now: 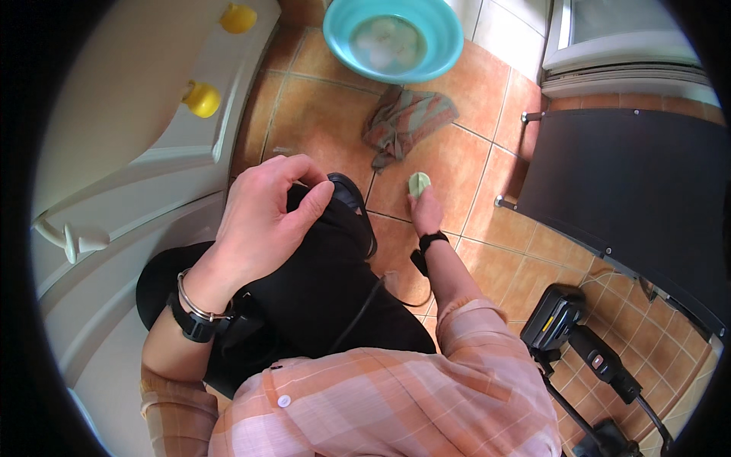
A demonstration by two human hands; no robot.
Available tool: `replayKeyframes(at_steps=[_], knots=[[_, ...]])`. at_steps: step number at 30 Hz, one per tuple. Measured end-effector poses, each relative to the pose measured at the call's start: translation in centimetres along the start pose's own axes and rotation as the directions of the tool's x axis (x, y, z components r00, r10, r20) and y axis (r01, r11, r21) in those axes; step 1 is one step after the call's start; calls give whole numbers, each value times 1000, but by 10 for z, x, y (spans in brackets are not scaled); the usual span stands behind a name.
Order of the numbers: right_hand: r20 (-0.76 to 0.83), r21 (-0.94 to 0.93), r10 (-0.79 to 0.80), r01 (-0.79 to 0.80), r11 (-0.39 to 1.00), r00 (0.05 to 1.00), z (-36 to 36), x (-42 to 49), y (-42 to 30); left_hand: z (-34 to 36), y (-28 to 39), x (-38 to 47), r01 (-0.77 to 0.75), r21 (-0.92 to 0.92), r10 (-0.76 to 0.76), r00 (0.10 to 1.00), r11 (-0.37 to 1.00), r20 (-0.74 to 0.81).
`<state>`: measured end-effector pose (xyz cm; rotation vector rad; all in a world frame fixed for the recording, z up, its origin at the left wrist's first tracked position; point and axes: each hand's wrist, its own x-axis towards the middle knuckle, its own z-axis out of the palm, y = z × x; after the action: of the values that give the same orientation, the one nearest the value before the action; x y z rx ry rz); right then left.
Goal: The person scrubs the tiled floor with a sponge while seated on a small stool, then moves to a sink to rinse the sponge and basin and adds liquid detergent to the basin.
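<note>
My right hand (426,212) reaches down near the tiled floor, its fingers closed on a small pale green object (420,184), perhaps a scrub brush or sponge. My left hand (274,211) hovers over my black-clad knee, fingers curled loosely, with nothing visible in it. Beyond my right hand a crumpled grey and reddish striped cloth (414,121) lies on the tiles. Past the cloth stands a turquoise plastic basin (394,71) with cloudy liquid and pale round shapes in its bottom.
At the left is a white moulded fixture (188,145) with yellow knobs (203,100). A black fabric panel on a frame (622,177) stands at the right, with a black upright appliance (554,320) below it. A white-framed window or door (622,51) is at upper right.
</note>
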<state>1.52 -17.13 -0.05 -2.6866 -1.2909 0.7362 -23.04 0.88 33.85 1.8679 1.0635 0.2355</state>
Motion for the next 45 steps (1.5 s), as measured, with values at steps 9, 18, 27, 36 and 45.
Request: replayKeyframes(at_steps=[9, 18, 27, 36, 45], knots=[[170, -100, -199, 218, 971, 965, 3, -6, -9, -6, -8, -4, -20, 61, 26, 994, 998, -106], [25, -38, -108, 109, 993, 994, 15, 18, -38, -2, -7, -2, -66, 85, 76, 989, 994, -125], [112, -60, -156, 163, 985, 981, -10, 13, -36, -9, -18, -1, -3, 135, 21, 991, 991, -130], [281, -181, -149, 205, 962, 948, -38, 25, -86, -10, -23, -5, 63, 70, -57, 995, 996, -84], [267, -117, -192, 229, 966, 944, -104, -1, -114, -4, -35, -7, -28, 0, 27, 995, 1000, -99]])
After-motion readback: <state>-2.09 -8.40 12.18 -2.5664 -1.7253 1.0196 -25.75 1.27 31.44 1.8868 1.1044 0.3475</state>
